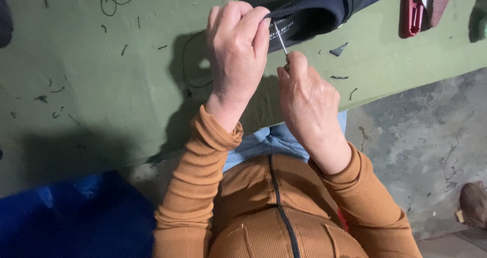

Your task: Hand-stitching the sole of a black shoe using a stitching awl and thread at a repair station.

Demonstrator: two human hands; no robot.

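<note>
Hand-stitching the rim of a black shoe [314,7] at the far edge of the green table [101,85].

Left hand [237,50] pinching the rim, fingers clamped together; right hand [309,103] closed on a thin metal needle [280,40] (tip meeting the rim). Mid-stitch, by the look; next likely needing a steady push through. Red tool [413,9] lying far right.

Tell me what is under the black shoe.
The black shoe lies on a green table cover, strewn with dark thread scraps. The left hand pinches its edge while the right hand holds a thin metal tool there. What lies directly beneath is hidden.
</note>
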